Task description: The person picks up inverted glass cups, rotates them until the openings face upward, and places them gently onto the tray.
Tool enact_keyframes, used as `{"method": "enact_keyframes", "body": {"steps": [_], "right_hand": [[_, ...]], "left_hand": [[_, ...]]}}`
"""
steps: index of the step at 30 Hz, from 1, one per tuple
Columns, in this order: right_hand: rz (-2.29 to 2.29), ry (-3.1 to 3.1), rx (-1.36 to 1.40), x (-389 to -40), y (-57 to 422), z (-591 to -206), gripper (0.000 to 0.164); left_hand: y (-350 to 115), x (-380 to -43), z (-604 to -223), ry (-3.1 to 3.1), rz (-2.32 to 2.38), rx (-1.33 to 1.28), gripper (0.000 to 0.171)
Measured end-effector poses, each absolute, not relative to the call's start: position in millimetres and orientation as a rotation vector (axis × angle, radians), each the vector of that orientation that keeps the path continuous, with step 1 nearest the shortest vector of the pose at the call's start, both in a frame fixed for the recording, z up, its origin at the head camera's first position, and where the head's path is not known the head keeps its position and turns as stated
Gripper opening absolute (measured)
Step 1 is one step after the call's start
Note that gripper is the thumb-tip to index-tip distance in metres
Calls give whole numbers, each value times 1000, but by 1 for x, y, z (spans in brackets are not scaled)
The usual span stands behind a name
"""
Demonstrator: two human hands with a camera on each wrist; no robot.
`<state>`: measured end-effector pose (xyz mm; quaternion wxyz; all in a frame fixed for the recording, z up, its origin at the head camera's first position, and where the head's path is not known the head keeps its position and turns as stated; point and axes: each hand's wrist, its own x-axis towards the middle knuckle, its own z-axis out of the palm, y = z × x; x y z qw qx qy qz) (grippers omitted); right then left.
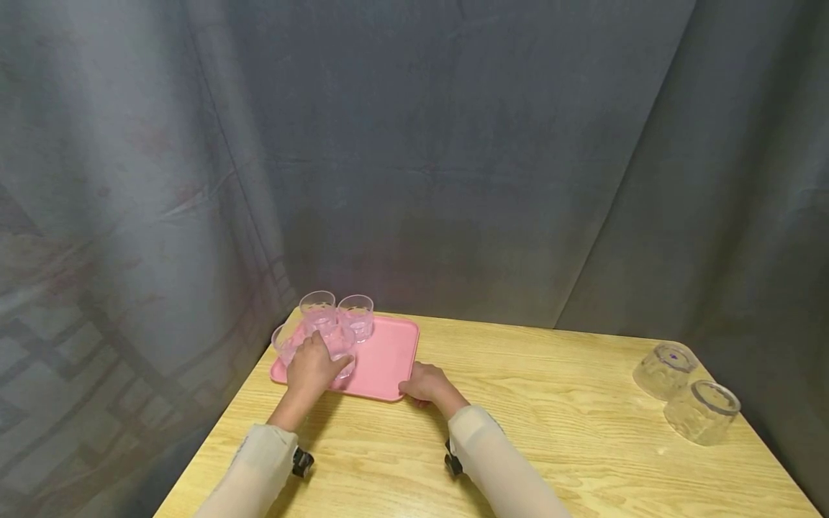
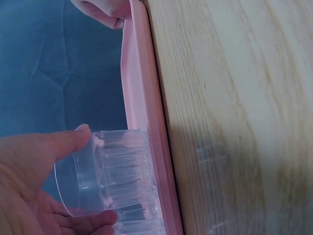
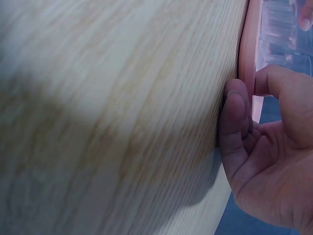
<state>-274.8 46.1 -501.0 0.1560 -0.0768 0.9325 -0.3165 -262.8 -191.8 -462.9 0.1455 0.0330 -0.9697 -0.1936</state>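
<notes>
A pink tray [image 1: 391,352] lies at the table's back left with several clear glasses on it. My left hand [image 1: 312,368] grips the front glass [image 2: 110,171], thumb near its rim and fingers curled round the other side; its base is at the tray in the left wrist view. Behind it stand a back-left glass [image 1: 317,311] and a back-right glass [image 1: 358,316], both upright. The left glass [image 1: 283,344] is partly hidden by the hand. My right hand [image 1: 430,384] pinches the tray's front right corner, with the thumb over the rim and curled fingers outside it.
Two more clear glasses, an upper one [image 1: 666,370] and a lower one [image 1: 702,411], stand upside down near the right edge of the wooden table [image 1: 550,403]. A grey curtain [image 1: 440,158] hangs close behind the table and along its left side.
</notes>
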Motion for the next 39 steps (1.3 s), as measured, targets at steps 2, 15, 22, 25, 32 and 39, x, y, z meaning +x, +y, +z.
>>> {"method": "enact_keyframes", "body": {"steps": [2,15,22,25,32,39], "right_hand": [[-910,2674,-219,-274,45,-502,10],[-905,2680,-180,-273,43,-502,12],[-905,2671,-179,-271,42,-499,14],[-915,2655,-206,-269,44,-495,18],[-1160,2521,-198,-265,57,-489,17],[-1182,2525,-263,-260,81,-480,26]], "left_hand": [[-192,-262,-463,-2792,-547,91,96],[-194,-259,-459,-2858,-400,78,102],[-193,-253,-452,-2836,-322,84,104],[-192,-250,-447,-2819,-330,94,100],[-187,-247,-434,-2791,-318,28,90],[-174,-241,-431,-2722,-317,-111,74]]}}
